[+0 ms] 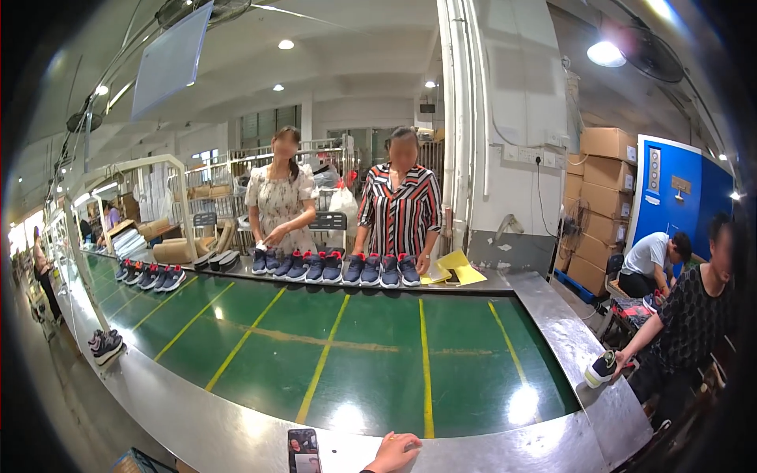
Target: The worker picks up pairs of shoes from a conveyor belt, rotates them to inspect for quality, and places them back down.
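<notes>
Lying just left of grip (394, 453): phone (303, 451).

Only one hand (392, 453) in view, low at the frame's bottom edge, fingers loosely curled, holding nothing.

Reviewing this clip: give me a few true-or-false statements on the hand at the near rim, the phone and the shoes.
1. A hand rests on the metal rim beside a phone. True.
2. That hand is gripping the phone. False: it lies apart from it, to the phone's right.
3. A row of dark shoes lines the far edge of the green belt. True.
4. The green belt is crowded with shoes at its middle. False: its middle holds none.
5. The person seated at the right holds a shoe. True.
</notes>
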Demonstrator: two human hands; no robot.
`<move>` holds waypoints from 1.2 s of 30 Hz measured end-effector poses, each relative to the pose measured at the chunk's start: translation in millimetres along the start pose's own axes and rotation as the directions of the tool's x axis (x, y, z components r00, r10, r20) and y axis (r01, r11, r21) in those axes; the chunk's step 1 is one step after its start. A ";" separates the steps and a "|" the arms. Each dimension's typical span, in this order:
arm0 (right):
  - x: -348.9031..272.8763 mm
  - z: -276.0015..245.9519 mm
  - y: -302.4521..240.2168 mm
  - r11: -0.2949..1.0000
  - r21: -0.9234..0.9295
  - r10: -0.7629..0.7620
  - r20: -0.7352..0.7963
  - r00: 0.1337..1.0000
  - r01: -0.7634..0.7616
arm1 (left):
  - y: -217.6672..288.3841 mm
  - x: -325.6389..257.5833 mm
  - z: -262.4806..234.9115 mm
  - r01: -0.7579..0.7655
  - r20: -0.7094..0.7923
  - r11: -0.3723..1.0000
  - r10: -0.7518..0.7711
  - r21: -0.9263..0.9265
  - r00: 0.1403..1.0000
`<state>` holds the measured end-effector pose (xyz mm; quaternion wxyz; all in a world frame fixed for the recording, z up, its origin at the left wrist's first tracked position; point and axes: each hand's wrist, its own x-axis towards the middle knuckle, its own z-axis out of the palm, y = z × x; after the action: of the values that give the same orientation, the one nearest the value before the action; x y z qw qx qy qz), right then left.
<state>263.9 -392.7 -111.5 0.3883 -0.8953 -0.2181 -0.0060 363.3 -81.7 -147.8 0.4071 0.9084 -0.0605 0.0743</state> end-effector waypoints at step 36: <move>-2.5 5.9 -8.6 0.995 -0.057 -0.090 -0.119 0.989 0.084 | 18.2 -12.6 -5.9 -0.005 -0.036 0.999 0.007 0.045 0.999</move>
<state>257.3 -384.3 -110.2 0.3770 -0.8926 -0.2328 -0.0830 347.3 -88.7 -133.0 0.3873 0.9157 -0.0542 0.0931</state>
